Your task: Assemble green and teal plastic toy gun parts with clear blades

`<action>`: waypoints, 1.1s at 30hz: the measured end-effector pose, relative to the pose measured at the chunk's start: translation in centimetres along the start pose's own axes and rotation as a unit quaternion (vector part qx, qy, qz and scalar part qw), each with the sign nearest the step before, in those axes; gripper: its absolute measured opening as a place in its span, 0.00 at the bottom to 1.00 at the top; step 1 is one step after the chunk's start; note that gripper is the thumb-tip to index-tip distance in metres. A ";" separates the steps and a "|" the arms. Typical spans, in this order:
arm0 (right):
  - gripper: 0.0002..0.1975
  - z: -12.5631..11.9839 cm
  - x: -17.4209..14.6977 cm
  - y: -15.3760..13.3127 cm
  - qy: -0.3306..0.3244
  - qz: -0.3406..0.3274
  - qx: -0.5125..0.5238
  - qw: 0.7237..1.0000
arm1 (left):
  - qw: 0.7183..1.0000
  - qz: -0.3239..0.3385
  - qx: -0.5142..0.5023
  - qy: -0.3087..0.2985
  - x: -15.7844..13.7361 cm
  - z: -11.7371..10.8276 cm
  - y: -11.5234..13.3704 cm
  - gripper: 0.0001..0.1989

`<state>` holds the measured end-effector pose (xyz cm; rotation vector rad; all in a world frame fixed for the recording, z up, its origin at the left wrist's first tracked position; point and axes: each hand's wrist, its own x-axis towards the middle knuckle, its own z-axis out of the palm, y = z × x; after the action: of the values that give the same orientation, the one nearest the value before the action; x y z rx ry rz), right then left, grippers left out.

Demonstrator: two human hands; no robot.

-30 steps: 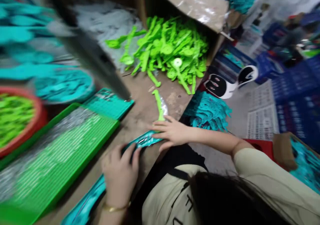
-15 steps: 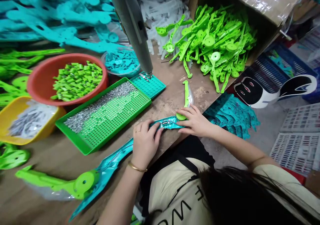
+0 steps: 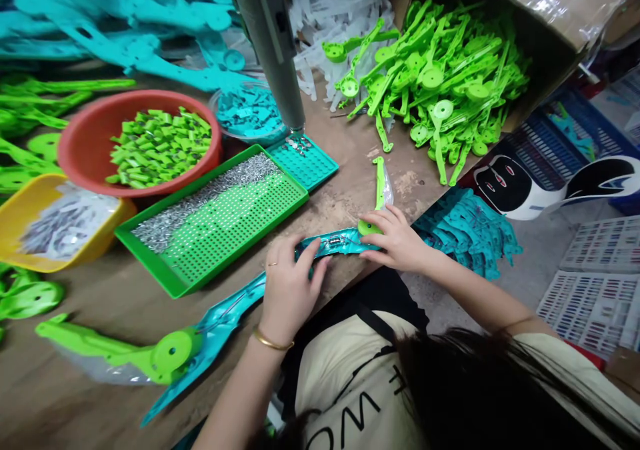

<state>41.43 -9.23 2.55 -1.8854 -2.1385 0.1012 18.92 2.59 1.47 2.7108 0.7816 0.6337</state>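
A long teal plastic part (image 3: 334, 244) lies along the near edge of the brown table (image 3: 100, 303), with small metal pieces set in its open upper end. My left hand (image 3: 289, 289), with a ring and a gold bracelet, grips the part at its middle. My right hand (image 3: 396, 238) holds its upper end, fingertips on the teal plastic beside the round head of a green part (image 3: 379, 190) lying in clear film. The lower end of the teal part passes under another green part (image 3: 125, 357).
A green perforated tray (image 3: 227, 220) holds small metal pieces, with a smaller teal tray (image 3: 310, 162) under a grey tool column (image 3: 273, 43). A red bowl (image 3: 75, 143), a yellow bin (image 3: 20, 210), heaps of green parts (image 3: 440, 77) and teal parts (image 3: 115, 30) surround them.
The view has swung left and steadied, bringing the trays and bowls into sight. Both hands have stayed on the teal part, with the right hand shifting slightly along its end.
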 end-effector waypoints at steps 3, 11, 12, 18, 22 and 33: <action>0.15 0.0 -0.2 0.3 -0.004 0.001 0.007 1.000 | 0.999 -0.010 -0.006 0.049 -1.3 -1.1 -0.4 0.14; 0.12 0.2 -0.4 0.4 0.018 -0.018 -0.007 1.000 | 0.996 -0.035 0.024 0.084 -5.8 -3.7 -2.3 0.13; 0.12 0.1 -0.3 0.3 0.027 -0.024 -0.009 0.999 | 0.995 -0.039 0.029 0.084 -6.3 -4.0 -2.4 0.13; 0.10 0.5 1.9 -1.6 0.047 -0.067 0.005 0.997 | 0.994 -0.064 0.036 0.076 -7.3 -3.9 -2.5 0.10; 0.12 1.8 4.2 -3.3 0.029 -0.072 0.001 0.997 | 0.994 -0.081 0.001 0.073 -5.2 -2.3 -1.2 0.07; 0.15 2.6 5.7 -4.0 -0.017 -0.048 -0.012 0.999 | 0.990 -0.111 -0.051 0.064 -1.7 0.4 -0.6 0.07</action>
<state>36.28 -3.90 1.95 -1.8037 -2.2580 0.0890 17.58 2.12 0.31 2.4640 1.0343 0.7767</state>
